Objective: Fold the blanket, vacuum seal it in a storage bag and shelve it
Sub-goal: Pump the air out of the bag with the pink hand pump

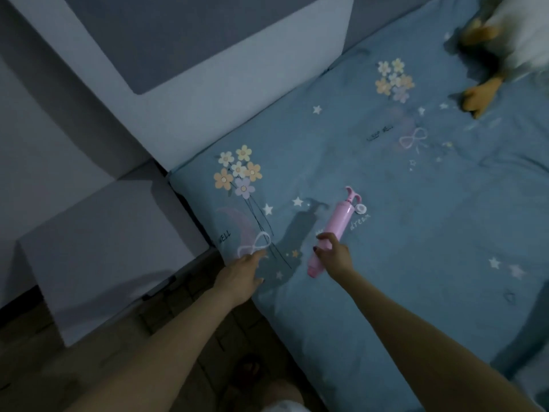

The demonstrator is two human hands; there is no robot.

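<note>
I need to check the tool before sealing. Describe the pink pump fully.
The pump is a slim pink cylinder, plastic by its look, with a T-shaped handle on a thin rod at its far end and a rounded nozzle end nearest the person. It lies slanted on the blue bedsheet, handle pointing away. The right hand curls round its middle. A small white ring-shaped piece sits beside the handle end. The left hand is apart from it.

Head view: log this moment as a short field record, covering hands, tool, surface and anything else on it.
right hand: right hand has its grip round the pink hand pump
left hand: left hand open, reaching over the bed edge
surface: blue bedsheet printed with flowers and stars
other: plush toy at the far corner, blurred
storage bag: not in view
</note>
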